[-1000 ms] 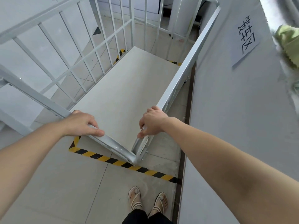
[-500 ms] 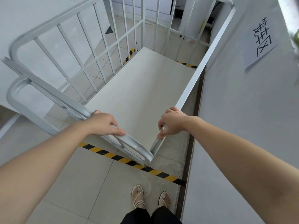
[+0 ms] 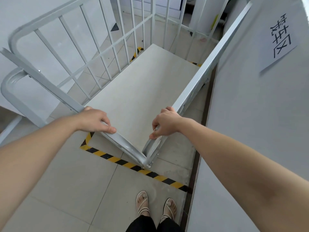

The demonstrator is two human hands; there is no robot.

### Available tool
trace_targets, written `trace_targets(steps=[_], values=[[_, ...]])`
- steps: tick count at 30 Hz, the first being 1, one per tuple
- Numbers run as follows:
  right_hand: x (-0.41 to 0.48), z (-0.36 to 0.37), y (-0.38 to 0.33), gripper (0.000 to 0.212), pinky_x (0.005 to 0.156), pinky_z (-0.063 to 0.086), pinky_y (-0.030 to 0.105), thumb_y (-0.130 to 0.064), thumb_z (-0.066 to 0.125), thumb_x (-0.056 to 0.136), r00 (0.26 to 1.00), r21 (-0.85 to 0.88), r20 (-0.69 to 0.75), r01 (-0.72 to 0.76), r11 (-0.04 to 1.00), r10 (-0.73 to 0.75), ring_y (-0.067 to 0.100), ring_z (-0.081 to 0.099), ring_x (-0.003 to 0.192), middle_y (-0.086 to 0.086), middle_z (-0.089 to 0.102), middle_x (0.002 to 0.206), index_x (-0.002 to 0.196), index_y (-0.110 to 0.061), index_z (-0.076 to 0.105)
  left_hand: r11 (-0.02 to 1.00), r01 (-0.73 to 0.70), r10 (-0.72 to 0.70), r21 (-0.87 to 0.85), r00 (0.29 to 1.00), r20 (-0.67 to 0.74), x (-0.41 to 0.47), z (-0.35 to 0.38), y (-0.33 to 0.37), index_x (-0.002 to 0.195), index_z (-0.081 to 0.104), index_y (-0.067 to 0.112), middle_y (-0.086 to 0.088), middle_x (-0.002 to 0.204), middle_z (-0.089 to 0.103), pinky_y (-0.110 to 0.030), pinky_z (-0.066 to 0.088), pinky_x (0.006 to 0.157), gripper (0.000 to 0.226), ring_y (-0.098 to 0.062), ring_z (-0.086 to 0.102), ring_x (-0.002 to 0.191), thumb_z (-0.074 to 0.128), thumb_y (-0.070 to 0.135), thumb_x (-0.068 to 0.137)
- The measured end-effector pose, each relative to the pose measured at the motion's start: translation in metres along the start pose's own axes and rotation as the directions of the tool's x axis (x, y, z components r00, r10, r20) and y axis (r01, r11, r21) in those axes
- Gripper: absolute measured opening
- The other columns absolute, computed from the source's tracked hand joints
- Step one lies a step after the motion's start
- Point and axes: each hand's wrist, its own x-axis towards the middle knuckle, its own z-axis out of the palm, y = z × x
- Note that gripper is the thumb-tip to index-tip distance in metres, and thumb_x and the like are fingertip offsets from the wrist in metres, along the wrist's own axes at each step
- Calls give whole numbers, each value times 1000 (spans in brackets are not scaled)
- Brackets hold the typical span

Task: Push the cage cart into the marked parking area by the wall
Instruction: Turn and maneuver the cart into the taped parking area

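The white metal cage cart [image 3: 197, 81] stands in front of me, its pale flat deck [image 3: 142, 91] lying inside the yellow-and-black striped floor marking [image 3: 133, 166]. Its right rail runs close along the grey wall [image 3: 250, 114]. My left hand [image 3: 95, 120] grips the near top rail left of the corner. My right hand [image 3: 164, 123] grips the right-side top rail just past the same corner. The barred left side [image 3: 87, 52] and far end rise upright. The cart's wheels are hidden.
A paper sign with handwritten characters [image 3: 280, 36] is stuck on the wall at the right. My sandalled feet [image 3: 155, 205] stand just outside the near stripe. A white pillar [image 3: 200, 14] and a dark gap lie beyond the cart's far end. Tiled floor spreads to the left.
The view has tilted so more of the cart's left barred side and handle loop shows. Both hands keep their grip near the corner; the cart sits at about the same spot over the marking.
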Motion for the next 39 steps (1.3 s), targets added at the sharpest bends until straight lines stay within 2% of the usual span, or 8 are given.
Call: trace_targets(steps=[6,9,11,26,29,31,33,39], values=[[20,-4,-16,50,99,25,34,-70,56,77,999,17,-51,8,1000,-8,20,43,107,-7,63,85,92,-26,72,998,54,-54,43,999,4,-4,-15,-15,97,69,40,17,103,56,-35,17,108,111,-13,38,110,16,106,26],[19,-4,-17,50,99,24,34,-71,55,77,999,11,-45,4,1000,-4,20,43,107,-7,62,86,93,-27,72,995,95,-95,29,995,-8,-6,-15,-10,105,71,34,12,109,55,-33,16,108,70,-19,37,123,44,86,67],[17,-4,-16,50,99,24,33,-72,55,77,999,12,-38,-1,1000,2,20,43,107,-8,62,85,93,-27,72,995,99,-99,28,995,-16,-7,-15,-6,110,70,31,10,113,55,-34,16,109,52,-22,36,129,51,69,80],[21,-2,-15,49,99,23,31,-72,56,75,999,38,-11,-40,998,40,16,37,99,-17,50,71,91,-28,72,997,69,-69,37,998,-6,-9,-16,-4,114,68,27,12,108,50,-33,16,108,50,-14,32,108,47,63,87],[22,-2,-15,48,99,23,32,-72,56,75,999,27,-3,-42,999,42,15,36,99,-17,50,72,91,-29,71,996,58,-59,65,998,11,-7,-16,-5,113,68,28,13,106,49,-35,17,106,64,-16,37,116,40,75,81],[22,-2,-15,47,99,23,32,-72,56,75,999,25,-3,-42,999,42,15,36,99,-17,50,72,90,-29,70,997,23,-25,72,999,36,-5,-16,-9,109,68,32,16,104,49,-38,17,106,101,-12,38,111,21,100,52],[22,-2,-14,45,100,22,32,-72,56,75,999,26,-2,-41,999,41,15,35,99,-18,49,72,87,-30,68,996,-3,-1,87,999,39,-3,-15,-14,107,68,35,18,104,49,-39,18,107,123,-10,37,110,7,105,26],[21,-4,-16,44,101,24,33,-73,54,76,999,5,18,-44,999,44,16,36,99,-15,51,74,88,-32,66,995,-16,14,100,1000,28,-1,-14,-15,107,69,35,18,105,50,-38,18,106,127,-14,41,120,5,105,22]])
